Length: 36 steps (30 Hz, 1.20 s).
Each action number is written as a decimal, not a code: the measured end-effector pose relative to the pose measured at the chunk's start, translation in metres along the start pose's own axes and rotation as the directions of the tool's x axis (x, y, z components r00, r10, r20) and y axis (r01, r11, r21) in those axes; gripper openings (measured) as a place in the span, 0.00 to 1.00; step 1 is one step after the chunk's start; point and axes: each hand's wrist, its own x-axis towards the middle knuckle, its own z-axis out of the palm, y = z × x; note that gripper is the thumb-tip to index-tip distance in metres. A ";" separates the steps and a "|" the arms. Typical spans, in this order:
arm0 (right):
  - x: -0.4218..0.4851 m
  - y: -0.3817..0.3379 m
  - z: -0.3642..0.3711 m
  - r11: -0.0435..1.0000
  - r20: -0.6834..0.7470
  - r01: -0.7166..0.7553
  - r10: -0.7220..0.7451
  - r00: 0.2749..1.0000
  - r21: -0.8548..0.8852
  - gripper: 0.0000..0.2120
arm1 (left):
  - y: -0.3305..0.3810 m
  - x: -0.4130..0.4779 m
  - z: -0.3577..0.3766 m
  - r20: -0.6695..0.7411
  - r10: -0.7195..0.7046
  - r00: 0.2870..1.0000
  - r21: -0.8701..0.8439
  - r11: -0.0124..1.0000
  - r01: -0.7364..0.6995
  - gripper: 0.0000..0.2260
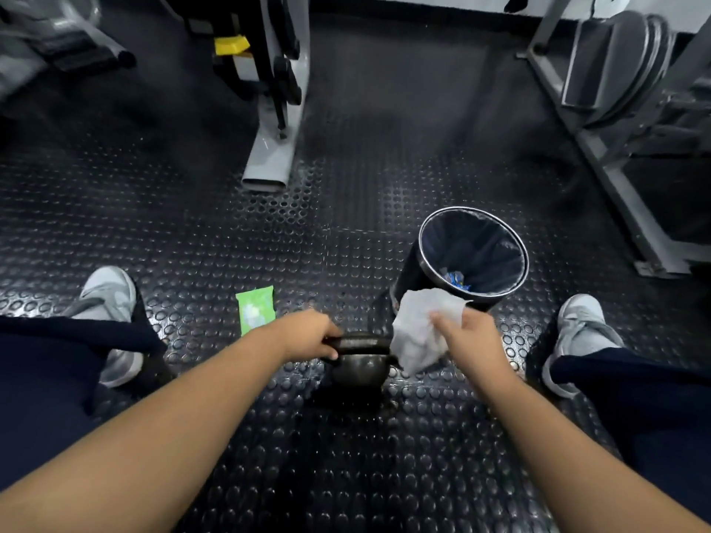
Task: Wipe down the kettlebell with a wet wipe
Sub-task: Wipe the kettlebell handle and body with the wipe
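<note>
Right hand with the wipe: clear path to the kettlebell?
Probably yes. The right hand holds the wet wipe right beside the kettlebell, nothing between them; the left hand grips only the handle at its left end.

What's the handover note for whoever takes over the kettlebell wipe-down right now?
Left grip: curled round the handle of the kettlebell, which stands upright on the studded floor.
Right grip: pinches the wet wipe, unfolded, at the handle's right end.
The green wipe pack lies on the floor left of the kettlebell; the open bin stands beyond it to the right.
Done: wipe is out and in hand. How much has been wiped cannot be told.
Left: wipe handle and body, then probably bin the wipe.
</note>
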 end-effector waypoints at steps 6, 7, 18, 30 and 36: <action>-0.011 0.057 0.023 0.794 0.291 -0.574 0.607 0.739 -0.200 0.09 | -0.008 0.012 0.003 -0.053 0.015 0.998 0.008 1.000 -0.014 0.14; -0.014 0.060 0.030 0.767 0.296 -0.636 0.628 0.719 -0.082 0.09 | -0.009 0.013 0.003 -0.048 0.025 0.999 0.018 1.000 -0.025 0.11; -0.016 0.014 0.108 0.430 0.379 -0.648 0.559 0.738 0.628 0.13 | -0.012 0.015 0.004 -0.082 0.003 0.997 0.026 1.000 -0.001 0.17; 0.004 0.007 0.091 0.171 0.279 -0.460 0.598 0.751 0.872 0.30 | -0.003 0.020 0.002 -0.044 -0.018 0.999 0.084 0.996 0.022 0.09; -0.011 -0.005 0.130 0.180 0.405 -0.555 0.511 0.759 0.812 0.32 | 0.005 0.017 0.004 -0.078 -0.016 0.997 0.164 0.986 0.028 0.09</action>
